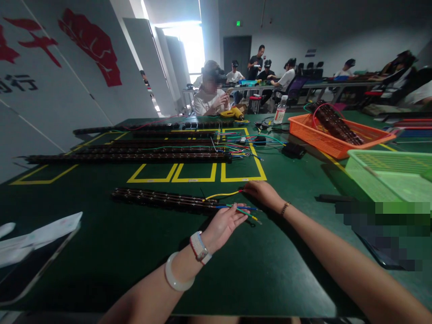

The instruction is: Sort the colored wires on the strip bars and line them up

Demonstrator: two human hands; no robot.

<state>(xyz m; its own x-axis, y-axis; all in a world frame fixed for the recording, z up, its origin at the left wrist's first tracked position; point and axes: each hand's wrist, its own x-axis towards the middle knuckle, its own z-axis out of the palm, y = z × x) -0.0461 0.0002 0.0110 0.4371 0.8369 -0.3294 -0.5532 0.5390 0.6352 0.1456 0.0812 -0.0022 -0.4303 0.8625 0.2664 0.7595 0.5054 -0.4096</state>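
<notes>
A dark cable bundle (pixel 162 198) lies across the near part of the green table, with coloured leads coming out at its right end. My left hand (pixel 225 225), palm partly up, has the green wire (pixel 247 213) and the blue wire (pixel 254 208) between thumb and fingers. Ring terminals show on their free ends. Just beyond, my right hand (pixel 263 192) pinches the end of the yellow wire (pixel 222 194), near its red sleeve; the fingertips are partly hidden. The yellow wire bows up away from the other leads.
Several longer cable bundles (pixel 135 156) lie farther back over yellow tape outlines (pixel 195 181). On the right stand an orange basket (pixel 315 137) holding a bundle and a green basket (pixel 371 175). A bottle (pixel 280 110) and a heat gun (pixel 236 113) are near a seated person (pixel 209 96).
</notes>
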